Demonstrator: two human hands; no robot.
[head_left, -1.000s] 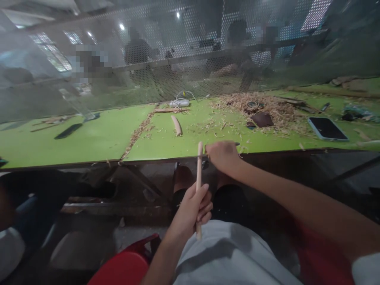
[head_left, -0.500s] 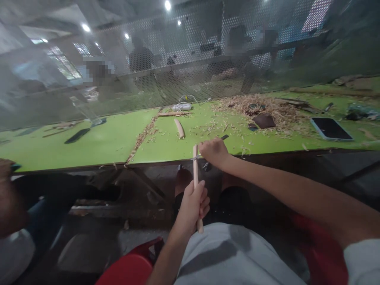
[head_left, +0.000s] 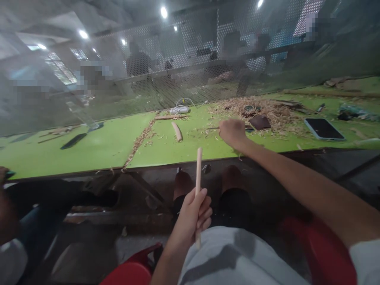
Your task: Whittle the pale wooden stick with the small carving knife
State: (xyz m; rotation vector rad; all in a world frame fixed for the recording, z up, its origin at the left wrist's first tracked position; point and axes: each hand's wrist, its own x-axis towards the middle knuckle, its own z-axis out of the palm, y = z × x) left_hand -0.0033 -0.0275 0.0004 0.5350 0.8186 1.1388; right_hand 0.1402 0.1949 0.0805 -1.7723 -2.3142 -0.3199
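Note:
My left hand (head_left: pixel 198 211) is wrapped round a pale wooden stick (head_left: pixel 199 168), which stands nearly upright in front of my lap. Above the green table (head_left: pixel 157 148), my right hand (head_left: pixel 233 131) is closed on a thin, dark tool (head_left: pixel 212 128) whose tip points left. The tool is clear of the stick. A short curved piece of pale wood (head_left: pixel 177 131) lies on the table left of my right hand.
Wood shavings (head_left: pixel 276 113) are heaped at the back right, with a phone (head_left: pixel 325 129) beside them. A white power strip (head_left: pixel 179 110) lies near the mesh screen. At the far left are a dark blade (head_left: pixel 74 141) and a person's arm (head_left: pixel 6 213).
My right hand has moved up and right with the tool, away from the top of the stick. My left hand and the stick have dropped slightly.

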